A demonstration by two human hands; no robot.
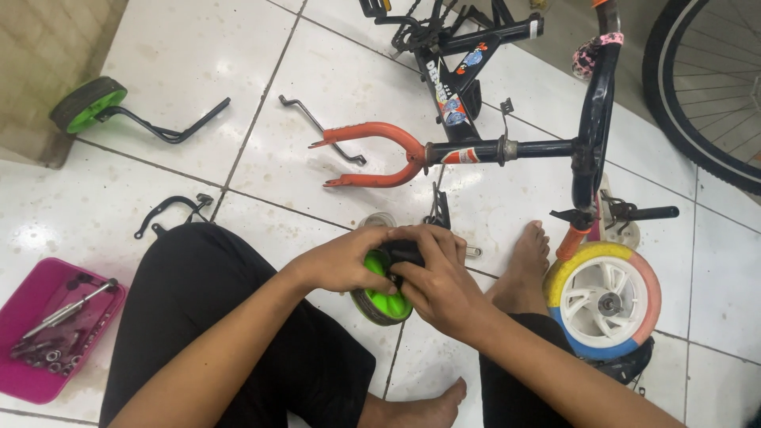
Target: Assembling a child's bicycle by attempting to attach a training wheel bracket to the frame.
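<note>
Between the person's knees, just above the white tiled floor, a small green training wheel with a dark tyre is held on edge in both hands. Left hand wraps over its left side, fingers curled onto the rim. Right hand clamps over the top and right side, closed on the wheel and on a black part at its hub; what that part is cannot be told.

Just right of the hands stands a small wheel with a white hub and a yellow, pink and blue tyre, beside a bare foot. Farther off lies a child's bicycle frame, black with an orange fork pointing left. Far left, a second green training wheel rests on its black bracket. Near left, a pink tray holds sockets and a metal tool. At the far right edge shows part of a large spoked bicycle wheel.
</note>
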